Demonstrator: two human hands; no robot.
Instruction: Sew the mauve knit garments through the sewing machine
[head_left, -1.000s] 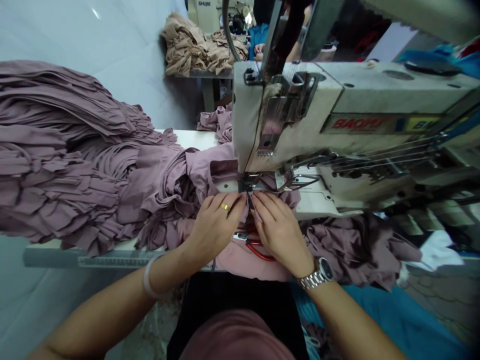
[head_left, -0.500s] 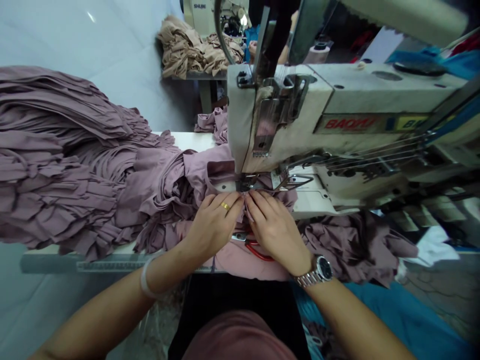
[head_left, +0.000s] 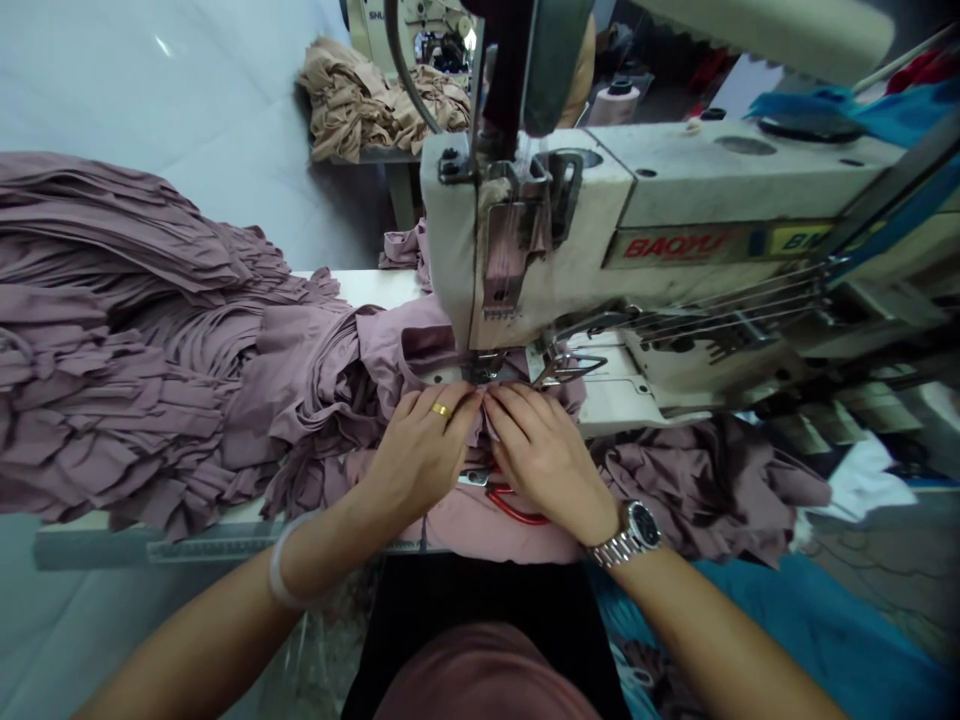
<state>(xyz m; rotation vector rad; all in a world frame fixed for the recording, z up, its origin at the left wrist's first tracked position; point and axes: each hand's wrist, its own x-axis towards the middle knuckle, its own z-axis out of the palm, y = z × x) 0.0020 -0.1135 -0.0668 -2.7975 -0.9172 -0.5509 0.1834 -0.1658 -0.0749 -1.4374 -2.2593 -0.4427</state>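
Note:
A sewing machine [head_left: 525, 280] stands before me, its presser foot [head_left: 487, 365] down at the mauve fabric [head_left: 409, 325]. Just in front of the foot, my left hand [head_left: 427, 440] pinches the fabric's near edge, fingers curled together. Close beside it on the right, my right hand [head_left: 544, 450] grips the same edge, fingertips pressed down. The fingertips of both hands nearly meet, and the bit of cloth between them is mostly hidden. Under my palms lie red-handled scissors [head_left: 517, 508], partly covered, on a pink cloth [head_left: 480, 535].
Large stacks of mauve cut pieces [head_left: 112, 380] cover the table's left side. A darker mauve heap [head_left: 697, 485] sits at the right. Behind, a second machine [head_left: 375, 40] stands by beige fabric [head_left: 345, 100], with part of a person's arm [head_left: 581, 75] showing. Blue cloth [head_left: 810, 630] lies at lower right.
The view has shifted a little, so the machine appears slightly further left. Both hands keep their hold on the fabric at nearly the same spot before the foot.

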